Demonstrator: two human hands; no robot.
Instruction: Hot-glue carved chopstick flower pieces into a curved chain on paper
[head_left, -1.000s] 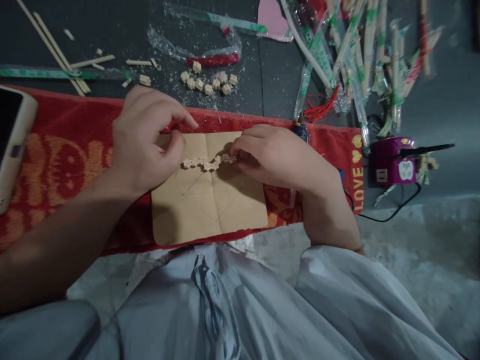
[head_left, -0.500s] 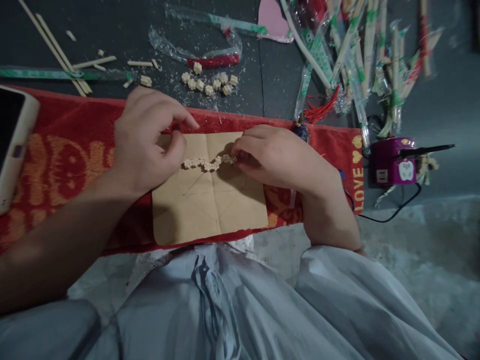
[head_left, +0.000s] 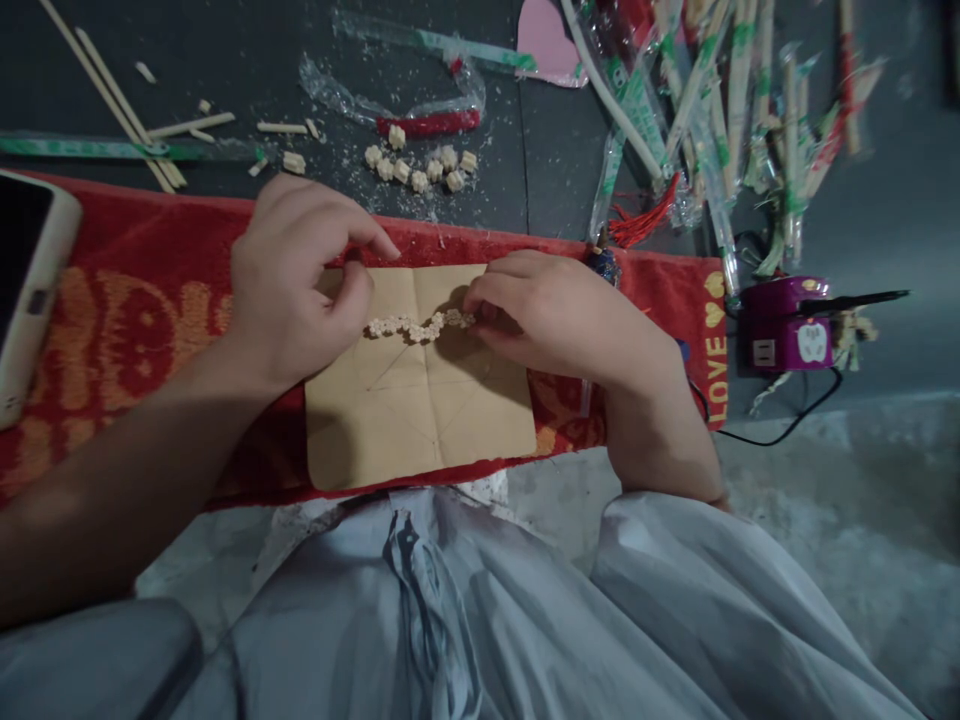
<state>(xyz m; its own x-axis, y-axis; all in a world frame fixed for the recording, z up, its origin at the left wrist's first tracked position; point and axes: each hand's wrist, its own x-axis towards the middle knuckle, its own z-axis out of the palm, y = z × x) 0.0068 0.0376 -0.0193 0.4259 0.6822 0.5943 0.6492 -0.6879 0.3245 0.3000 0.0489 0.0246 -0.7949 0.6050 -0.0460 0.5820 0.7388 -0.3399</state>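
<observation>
A short chain of small pale flower-shaped wooden pieces lies across a creased tan paper sheet on a red towel. My left hand has its fingers curled and pinches the chain's left end between thumb and bent fingers. My right hand is curled too, its fingertips pressed onto the chain's right end. Both wrists rest on the towel.
Beyond the towel lie several loose flower pieces, cut wooden sticks, plastic wrappers and a heap of wrapped chopsticks. A phone lies at the left edge. A purple corded tool stands at the right.
</observation>
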